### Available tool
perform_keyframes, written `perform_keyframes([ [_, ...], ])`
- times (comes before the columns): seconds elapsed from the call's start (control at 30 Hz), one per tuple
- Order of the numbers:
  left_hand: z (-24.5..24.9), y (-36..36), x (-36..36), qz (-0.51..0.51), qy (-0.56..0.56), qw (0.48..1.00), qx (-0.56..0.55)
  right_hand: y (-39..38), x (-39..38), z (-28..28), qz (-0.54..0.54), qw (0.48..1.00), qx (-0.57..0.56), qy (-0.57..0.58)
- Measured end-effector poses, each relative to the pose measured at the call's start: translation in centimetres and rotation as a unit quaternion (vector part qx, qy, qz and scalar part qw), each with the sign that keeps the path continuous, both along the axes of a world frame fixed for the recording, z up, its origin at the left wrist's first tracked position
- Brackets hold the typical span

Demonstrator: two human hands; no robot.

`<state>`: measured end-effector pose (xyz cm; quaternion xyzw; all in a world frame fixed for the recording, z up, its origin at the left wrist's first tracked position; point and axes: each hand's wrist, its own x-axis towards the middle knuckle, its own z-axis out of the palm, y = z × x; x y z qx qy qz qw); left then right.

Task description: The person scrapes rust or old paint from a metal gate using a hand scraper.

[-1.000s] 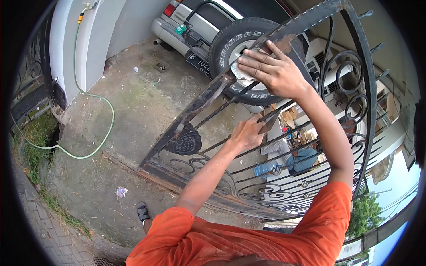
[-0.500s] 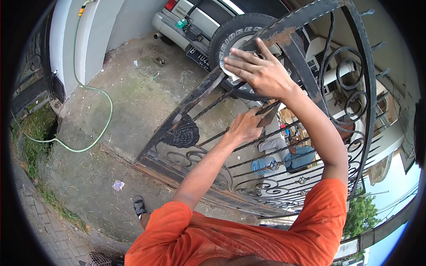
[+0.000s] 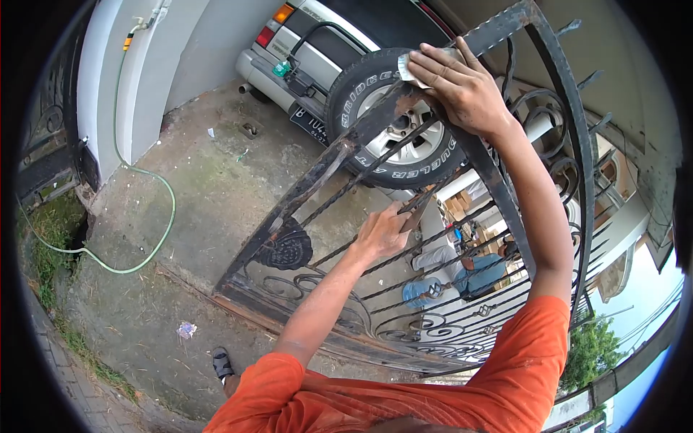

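My right hand [image 3: 462,90] lies with its fingers over the top rail of a black iron gate [image 3: 317,169]. Under those fingers it presses a pale folded sheet, which looks like sandpaper [image 3: 408,70], against the rail. Bare, rust-brown patches show along this rail. Lower down, my left hand [image 3: 381,232] is closed among the gate's twisted bars. A dark flat piece [image 3: 416,215] sticks out beyond its fingers; I cannot make out whether it is a tool. Which bar the left fingers grip is partly hidden.
Behind the gate stands a parked car [image 3: 274,72] with a spare wheel [image 3: 350,108]. A green hose [image 3: 171,209] curls over the concrete at left. Through the bars, a person in blue [image 3: 480,274] sits near boxes. Spikes [image 3: 570,27] line the gate's outer edge.
My right hand has slid up and right along the rail with the sandpaper. My left hand sits slightly lower and further left in view, as the whole scene has shifted.
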<state>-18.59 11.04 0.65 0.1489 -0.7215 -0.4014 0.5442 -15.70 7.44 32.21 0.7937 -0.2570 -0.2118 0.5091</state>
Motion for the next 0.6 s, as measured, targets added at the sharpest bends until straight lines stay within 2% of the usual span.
perform_keyframes([
  [0.03,0.3,-0.2,0.5,-0.036,-0.016,0.999,0.008,-0.1,-0.8,1.7,0.019,0.999,-0.032,-0.005],
  [0.07,0.4,-0.2,0.7,-0.036,-0.014,0.999,0.006,-0.7,-2.0,4.5,0.045,0.986,-0.159,-0.030],
  [0.1,0.5,-0.3,0.8,-0.031,-0.013,0.999,0.008,-2.0,-5.1,9.4,0.095,0.963,-0.214,-0.130],
  [0.13,0.5,0.0,0.7,-0.032,-0.014,0.999,0.010,-1.7,-4.5,11.1,0.139,0.926,-0.266,-0.229],
  [0.2,0.2,0.4,0.5,-0.020,-0.010,1.000,0.005,-2.3,-5.3,10.5,0.127,0.920,-0.331,-0.169],
  [0.23,0.2,0.1,0.5,-0.004,-0.010,1.000,0.002,-1.7,-3.9,8.4,0.095,0.961,-0.243,-0.092],
  [0.27,0.4,-0.4,0.5,-0.006,-0.010,1.000,-0.004,-1.5,-2.5,6.2,0.079,0.977,-0.169,-0.106],
  [0.33,0.4,-0.1,0.6,-0.020,-0.009,1.000,-0.002,-1.3,-1.3,7.7,0.059,0.948,-0.286,-0.124],
  [0.4,0.8,0.4,0.8,-0.042,-0.023,0.999,0.009,-3.0,-3.0,11.2,0.089,0.862,-0.412,-0.281],
  [0.43,0.7,0.6,0.6,-0.023,-0.015,1.000,0.008,-2.2,-0.4,9.8,0.078,0.856,-0.355,-0.367],
  [0.47,0.6,0.3,0.7,-0.002,-0.008,1.000,0.003,-3.2,-0.4,8.7,0.093,0.876,-0.392,-0.266],
  [0.5,0.5,0.1,0.6,-0.016,0.004,1.000,-0.001,-4.4,-1.4,8.2,0.112,0.901,-0.363,-0.209],
  [0.6,-1.0,-0.4,-1.1,0.003,0.056,0.998,-0.018,-2.9,-1.7,8.4,0.061,0.905,-0.362,-0.215],
])
